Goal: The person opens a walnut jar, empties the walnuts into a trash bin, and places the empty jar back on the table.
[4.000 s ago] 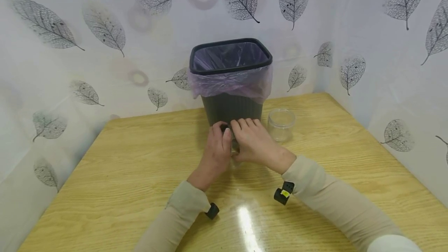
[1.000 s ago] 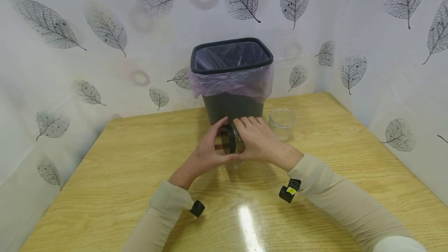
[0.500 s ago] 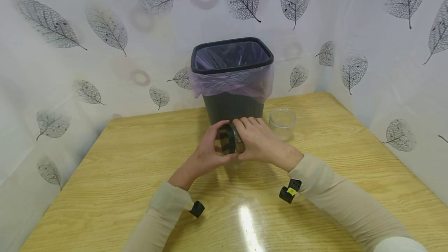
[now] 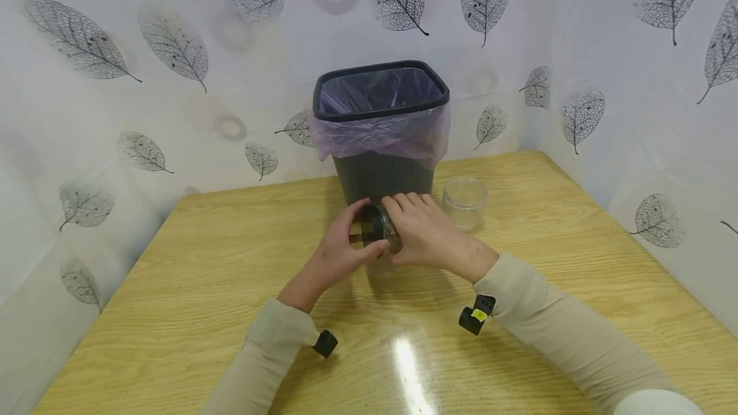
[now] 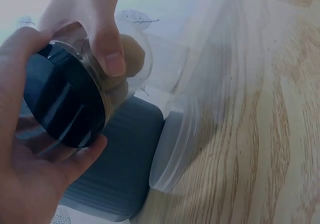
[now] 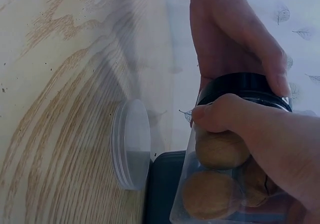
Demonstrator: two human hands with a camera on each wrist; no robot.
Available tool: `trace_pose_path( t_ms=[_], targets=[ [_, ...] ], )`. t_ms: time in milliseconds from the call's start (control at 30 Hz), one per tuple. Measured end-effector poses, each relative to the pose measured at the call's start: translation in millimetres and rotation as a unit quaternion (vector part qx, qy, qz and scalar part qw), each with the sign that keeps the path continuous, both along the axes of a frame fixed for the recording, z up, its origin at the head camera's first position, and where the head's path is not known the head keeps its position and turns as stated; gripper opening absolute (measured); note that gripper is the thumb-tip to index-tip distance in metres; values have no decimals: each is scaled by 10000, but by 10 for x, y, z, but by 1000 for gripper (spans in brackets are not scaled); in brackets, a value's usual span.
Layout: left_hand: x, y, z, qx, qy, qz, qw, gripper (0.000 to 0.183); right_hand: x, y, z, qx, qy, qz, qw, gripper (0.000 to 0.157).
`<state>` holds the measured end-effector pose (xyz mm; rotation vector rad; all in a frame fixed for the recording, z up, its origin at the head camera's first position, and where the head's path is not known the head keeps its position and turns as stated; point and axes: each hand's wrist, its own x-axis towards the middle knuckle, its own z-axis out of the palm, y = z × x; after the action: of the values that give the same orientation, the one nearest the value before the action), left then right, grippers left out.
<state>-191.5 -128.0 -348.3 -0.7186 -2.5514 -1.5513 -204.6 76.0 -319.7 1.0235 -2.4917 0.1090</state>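
A clear jar (image 6: pixel 181 191) with a black lid (image 5: pixel 64 96) is tilted on its side between the hands, above the table. Through its wall several brown, round things like walnuts (image 6: pixel 211 195) show in the right wrist view. My left hand (image 4: pixel 327 255) holds the lid by its rim, thumb on the near side and fingers on the far side. My right hand (image 4: pixel 429 234) grips the jar's body, covering much of it in the head view; its thumb presses the wall just below the lid. Whether the lid sits tight cannot be told.
Behind the hands stands a dark bin (image 4: pixel 383 175) with a purple plastic liner (image 4: pixel 380 136) folded over its rim. A clear round container (image 4: pixel 464 203) without a cover stands right of it on the wooden table (image 4: pixel 230 261). Leaf-patterned sheeting (image 4: pixel 173 114) hangs behind.
Over four seconds my left hand has drawn back left and opened round the lid, showing more of it. In the last half second its thumb has slid up the rim. My right hand stays put.
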Motion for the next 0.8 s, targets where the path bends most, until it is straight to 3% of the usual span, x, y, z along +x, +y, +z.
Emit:
trace_pose_path(
  t_ms=[200, 333, 800],
  targets=[
    [-10, 7, -31, -34, 766, -577, 9954, 102, -3, 20, 10, -2, -24, -60, 10000, 95],
    [-18, 10, -50, -74, 999, -743, 9922, 98, -11, 33, 8, -64, -9, -59, 10000, 91],
    [4, -32, -17, 85, 237, -344, 9991, 86, -18, 51, 14, -46, 1, -14, 10000, 91]
  ],
)
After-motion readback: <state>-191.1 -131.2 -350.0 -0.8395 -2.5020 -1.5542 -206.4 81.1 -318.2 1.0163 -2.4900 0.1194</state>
